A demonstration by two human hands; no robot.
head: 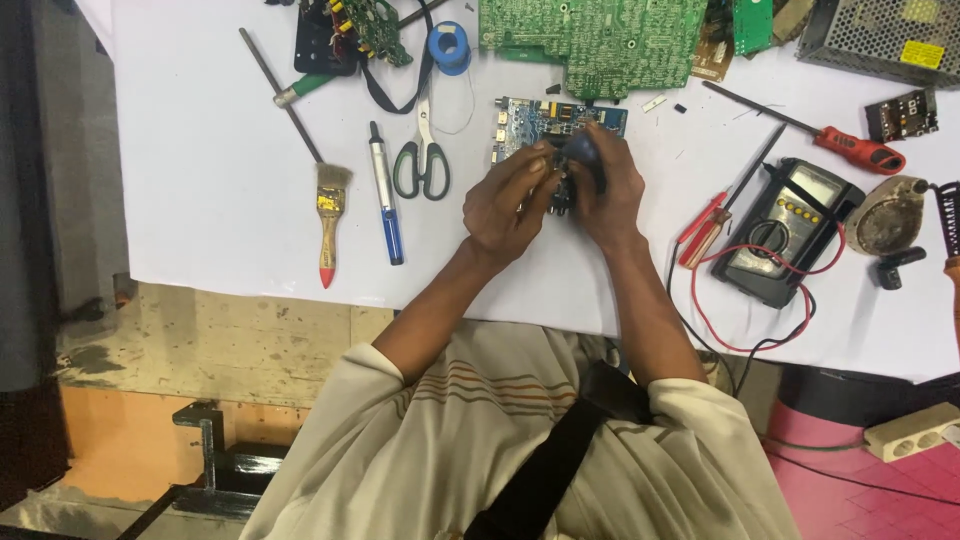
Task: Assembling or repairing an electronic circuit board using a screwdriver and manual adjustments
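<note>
Both hands' grip clenched: left hand [508, 200], right hand [610, 185] grasping blue circuit board [545, 125] between them.

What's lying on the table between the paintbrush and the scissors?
In the head view, a slim silver-and-blue pen-shaped tool lies lengthwise between the paintbrush and the scissors, touching neither. Otherwise only bare white table shows there.
</note>
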